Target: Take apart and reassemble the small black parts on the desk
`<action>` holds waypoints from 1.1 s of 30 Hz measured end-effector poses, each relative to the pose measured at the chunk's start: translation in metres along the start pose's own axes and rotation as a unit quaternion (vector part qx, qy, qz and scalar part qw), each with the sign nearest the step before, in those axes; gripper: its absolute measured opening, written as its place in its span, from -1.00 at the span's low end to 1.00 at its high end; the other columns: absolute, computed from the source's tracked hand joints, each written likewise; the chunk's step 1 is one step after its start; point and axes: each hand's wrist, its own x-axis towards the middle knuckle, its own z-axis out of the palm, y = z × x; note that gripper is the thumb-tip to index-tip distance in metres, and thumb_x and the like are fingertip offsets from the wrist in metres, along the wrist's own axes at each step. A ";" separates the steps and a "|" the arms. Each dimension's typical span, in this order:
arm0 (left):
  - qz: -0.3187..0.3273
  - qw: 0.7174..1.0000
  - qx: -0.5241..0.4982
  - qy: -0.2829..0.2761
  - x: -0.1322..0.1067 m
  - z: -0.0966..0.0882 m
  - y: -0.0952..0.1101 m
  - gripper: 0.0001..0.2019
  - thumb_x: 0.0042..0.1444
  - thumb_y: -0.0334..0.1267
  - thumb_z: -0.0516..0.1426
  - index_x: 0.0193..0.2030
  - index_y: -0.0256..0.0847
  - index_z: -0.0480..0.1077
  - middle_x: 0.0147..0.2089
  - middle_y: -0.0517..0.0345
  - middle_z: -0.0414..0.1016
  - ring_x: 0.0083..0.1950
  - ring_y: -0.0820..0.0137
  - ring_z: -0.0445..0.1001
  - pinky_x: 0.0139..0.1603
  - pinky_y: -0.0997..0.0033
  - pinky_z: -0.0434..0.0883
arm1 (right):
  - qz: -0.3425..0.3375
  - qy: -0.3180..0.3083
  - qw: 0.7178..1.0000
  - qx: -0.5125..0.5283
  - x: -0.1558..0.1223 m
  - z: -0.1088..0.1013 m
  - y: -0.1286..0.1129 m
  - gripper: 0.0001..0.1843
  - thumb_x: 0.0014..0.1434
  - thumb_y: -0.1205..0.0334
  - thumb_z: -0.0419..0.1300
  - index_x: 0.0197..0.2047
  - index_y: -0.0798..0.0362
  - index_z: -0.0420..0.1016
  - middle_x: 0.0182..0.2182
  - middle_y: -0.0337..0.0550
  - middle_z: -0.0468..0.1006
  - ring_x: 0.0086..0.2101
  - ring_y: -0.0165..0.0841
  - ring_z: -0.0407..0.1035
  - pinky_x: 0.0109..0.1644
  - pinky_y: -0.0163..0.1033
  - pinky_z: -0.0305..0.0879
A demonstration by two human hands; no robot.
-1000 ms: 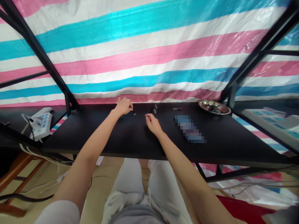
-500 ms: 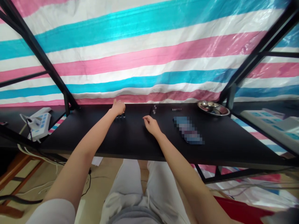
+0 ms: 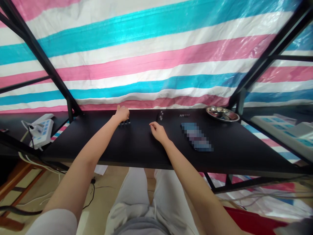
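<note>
At the back left of the black tabletop [image 3: 137, 150], my left hand [image 3: 122, 114] bends down with its fingers closed. Directly below it several small dark cylinders with pale ends [image 3: 126, 123] form a row, partly covered by the hand. What the left fingertips grip is hidden. My right hand [image 3: 158, 131] rests near the middle of the table, its thumb and fingers pressed together. Anything in that pinch is too small to make out. Just behind the right hand lie several small clear or silvery pieces [image 3: 161, 115] beside a thin dark strip [image 3: 157, 116].
A row of small silvery pieces [image 3: 184, 115] lies farther right. A shiny round metal plate [image 3: 222, 114] stands at the back right corner. Nearer me is a pixelated bluish object [image 3: 197, 137]. Black frame posts and a striped plastic sheet [image 3: 151, 65] bound the table; a power strip [image 3: 42, 132] sits left.
My left hand has shifted slightly left, and more of the row of dark cylinders shows below it. The right hand has stayed in place.
</note>
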 end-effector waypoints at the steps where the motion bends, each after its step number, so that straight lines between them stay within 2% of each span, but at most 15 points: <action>1: -0.001 1.000 -0.001 0.002 0.000 0.001 -0.001 -0.95 -0.09 -0.35 0.21 -0.43 -0.22 0.51 -0.19 -0.02 0.50 0.00 0.12 0.29 0.12 -0.07 0.02 | 0.000 0.000 1.000 0.000 0.000 0.000 0.001 -0.72 0.14 0.21 -0.06 -0.17 0.04 0.42 -0.40 -0.14 0.52 -0.40 -0.33 0.39 -0.22 -0.24 0.25; 7: 0.005 1.000 0.000 0.009 0.001 0.004 -0.004 -0.95 -0.08 -0.33 0.19 -0.43 -0.18 0.50 -0.19 0.02 0.50 -0.03 0.17 0.28 0.11 -0.03 0.02 | -0.004 0.001 1.000 0.005 0.001 0.002 0.002 -0.72 0.14 0.21 -0.06 -0.17 0.04 0.42 -0.41 -0.14 0.52 -0.39 -0.34 0.40 -0.21 -0.25 0.26; 17: 0.005 1.000 -0.009 0.002 0.000 -0.001 0.001 -0.91 -0.07 -0.38 0.18 -0.40 -0.18 0.51 -0.15 0.00 0.49 0.00 0.14 0.27 0.09 0.00 0.03 | 0.000 -0.001 1.000 -0.003 0.001 0.001 0.003 -0.72 0.14 0.22 -0.05 -0.17 0.03 0.42 -0.41 -0.15 0.52 -0.40 -0.34 0.40 -0.22 -0.25 0.26; 25: 0.010 1.000 0.003 -0.004 -0.002 0.001 -0.002 -0.88 -0.06 -0.34 0.18 -0.33 -0.18 0.50 -0.11 -0.01 0.46 0.03 0.12 0.25 0.10 -0.02 0.03 | 0.006 0.002 1.000 -0.016 0.000 0.000 0.002 -0.71 0.14 0.23 -0.06 -0.16 0.02 0.42 -0.40 -0.14 0.53 -0.38 -0.32 0.40 -0.22 -0.24 0.25; 29: 0.031 0.999 0.015 0.041 -0.005 -0.002 0.005 -0.73 0.00 -0.28 0.16 -0.10 -0.12 0.44 -0.01 -0.03 0.41 0.10 0.12 0.21 0.12 -0.01 0.03 | 0.070 0.022 0.994 -0.083 0.002 -0.004 0.001 -0.70 0.13 0.27 -0.06 -0.14 0.02 0.42 -0.40 -0.09 0.52 -0.36 -0.27 0.39 -0.22 -0.21 0.22; 33: 0.098 0.989 -0.029 0.109 -0.013 -0.008 0.032 -0.63 0.13 -0.27 0.02 0.09 -0.17 0.31 0.08 -0.06 0.35 0.12 0.15 0.22 0.13 0.03 0.05 | 0.118 0.062 0.977 -0.167 0.003 -0.008 0.000 -0.68 0.12 0.31 -0.05 -0.12 0.11 0.42 -0.21 0.08 0.49 -0.15 -0.16 0.33 -0.08 -0.09 0.18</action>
